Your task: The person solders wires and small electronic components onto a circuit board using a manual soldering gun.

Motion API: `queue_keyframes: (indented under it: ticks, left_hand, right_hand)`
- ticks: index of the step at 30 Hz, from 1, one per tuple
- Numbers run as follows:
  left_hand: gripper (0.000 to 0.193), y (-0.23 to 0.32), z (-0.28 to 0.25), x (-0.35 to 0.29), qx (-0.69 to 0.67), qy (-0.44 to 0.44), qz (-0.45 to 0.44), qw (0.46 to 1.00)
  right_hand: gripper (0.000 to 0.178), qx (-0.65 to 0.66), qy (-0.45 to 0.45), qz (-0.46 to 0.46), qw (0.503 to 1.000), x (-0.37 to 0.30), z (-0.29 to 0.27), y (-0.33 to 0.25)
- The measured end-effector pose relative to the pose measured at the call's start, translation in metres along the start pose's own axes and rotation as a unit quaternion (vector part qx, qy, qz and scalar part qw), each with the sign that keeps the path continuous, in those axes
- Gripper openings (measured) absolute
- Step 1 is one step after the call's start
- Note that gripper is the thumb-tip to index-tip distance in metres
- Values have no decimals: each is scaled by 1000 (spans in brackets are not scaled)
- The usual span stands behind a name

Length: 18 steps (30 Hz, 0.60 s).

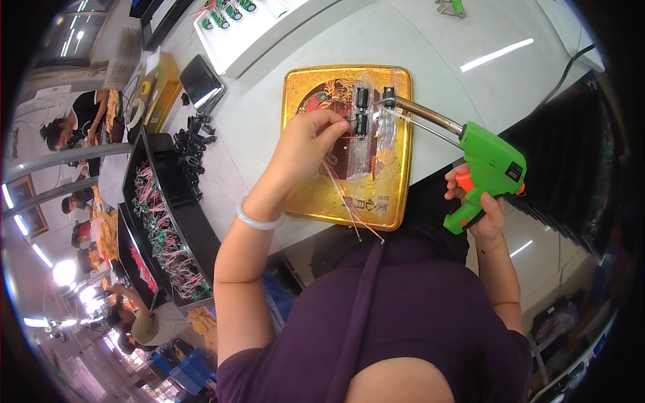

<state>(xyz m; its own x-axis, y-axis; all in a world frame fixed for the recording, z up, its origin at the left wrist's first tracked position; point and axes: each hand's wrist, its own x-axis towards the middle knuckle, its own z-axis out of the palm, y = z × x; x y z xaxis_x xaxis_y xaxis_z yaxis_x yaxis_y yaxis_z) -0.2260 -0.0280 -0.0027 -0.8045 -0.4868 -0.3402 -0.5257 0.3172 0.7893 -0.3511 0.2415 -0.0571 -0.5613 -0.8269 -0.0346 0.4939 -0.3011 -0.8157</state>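
Wire soldering looks to be the step in hand: the left hand [302, 144] has thumb and forefinger pinched together, apparently on thin red and white wires [343, 199], beside two small black modules [361, 125] on a gold tin [309, 201] that rests on the counter [457, 97]. Fingers of the right hand [480, 209] wrap the grip of a green soldering gun [494, 158], its tip near the modules; the next move likely calls for steady wire ends and careful tip alignment, though contact is too small to tell.

Left hand [302, 140] extended forward, fingers [330, 122] pinched together; right hand [489, 218] set further back, curled in a grip.
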Motion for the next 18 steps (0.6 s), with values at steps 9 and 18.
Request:
queue_keyframes:
  ticks: [9, 18]
  left_hand:
    - [8, -12, 28, -3, -61, 112, 59, 990]
    - [10, -13, 34, -5, -43, 123, 43, 990]
  right_hand:
    - [47, -74, -7, -1, 997, 1, 9, 0]
    - [42, -72, 4, 16, 997, 0, 13, 2]
